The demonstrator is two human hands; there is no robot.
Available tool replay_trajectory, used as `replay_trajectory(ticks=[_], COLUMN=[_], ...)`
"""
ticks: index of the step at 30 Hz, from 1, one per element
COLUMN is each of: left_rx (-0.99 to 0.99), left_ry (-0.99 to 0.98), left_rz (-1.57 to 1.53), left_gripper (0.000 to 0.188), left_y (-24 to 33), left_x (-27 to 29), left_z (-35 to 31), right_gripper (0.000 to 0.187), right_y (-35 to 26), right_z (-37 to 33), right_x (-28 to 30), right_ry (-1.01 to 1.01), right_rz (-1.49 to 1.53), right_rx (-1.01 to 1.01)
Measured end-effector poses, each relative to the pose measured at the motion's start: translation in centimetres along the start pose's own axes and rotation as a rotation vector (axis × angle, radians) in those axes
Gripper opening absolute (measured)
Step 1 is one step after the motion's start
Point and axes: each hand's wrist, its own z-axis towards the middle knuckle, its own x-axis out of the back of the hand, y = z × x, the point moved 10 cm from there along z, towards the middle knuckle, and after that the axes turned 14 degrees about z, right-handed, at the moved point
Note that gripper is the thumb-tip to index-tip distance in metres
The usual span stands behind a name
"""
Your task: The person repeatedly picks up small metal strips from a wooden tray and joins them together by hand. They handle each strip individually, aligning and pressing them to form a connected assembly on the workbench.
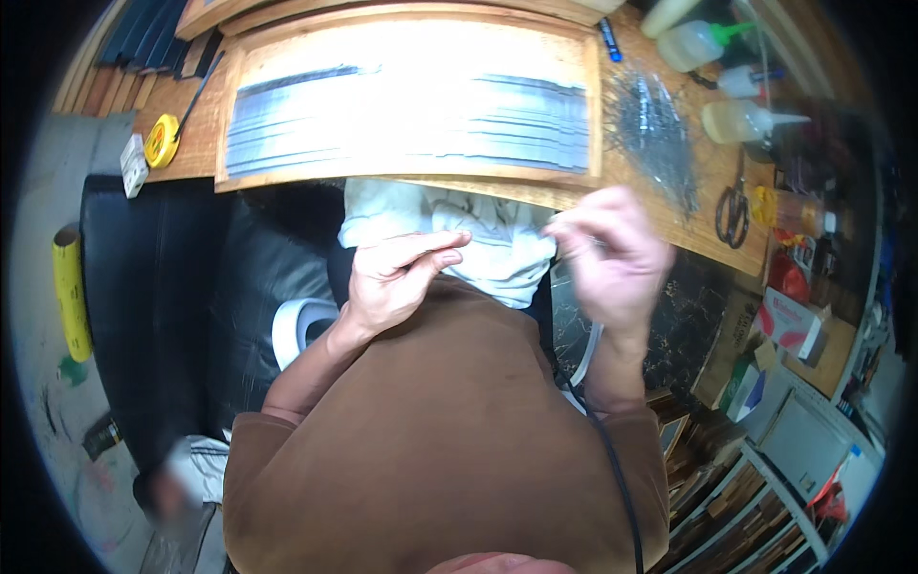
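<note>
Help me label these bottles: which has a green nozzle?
The pale bottle, farther from the scissors than the whitish-nozzled one; only its nozzle is green.

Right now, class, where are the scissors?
In the head view, the scissors lie at the right end of the wooden table, just left of the amber bottle.

Left hand is half-pinched by the white cloth, right hand is kinda blurry near a wooden tray of dark strips, scissors lying further right.
</note>
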Motion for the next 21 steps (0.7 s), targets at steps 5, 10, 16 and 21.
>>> replay_trajectory(ticks=[5, 10, 16, 21], left_rx=[-0.079, -0.228, -0.394, -0.420], left_ry=[-0.096, -0.152, -0.098, -0.058], left_rz=[0.014, 0.059, 0.085, 0.341], left_gripper=[0.027, 0.034, 0.035, 0.037], left_y=[1.7, 4.5, 6.3, 6.9], left_x=[-1.1, -2.9, -2.6, -2.2], left_z=[1.8, 4.0, 6.0, 7.1], right_gripper=[0.010, 0.008, 0.017, 0.026], right_y=[-5.1, -2.6, -1.3, 0.6], right_z=[2.6, 1.6, 2.0, 2.8], right_x=[6.0, 0.1, -3.9, -3.7], right_ry=[0.145, -0.132, -0.176, -0.180], right_rz=[-0.624, -0.238, 0.027, 0.104], right_rx=[0.131, 0.037, 0.187, 0.154])
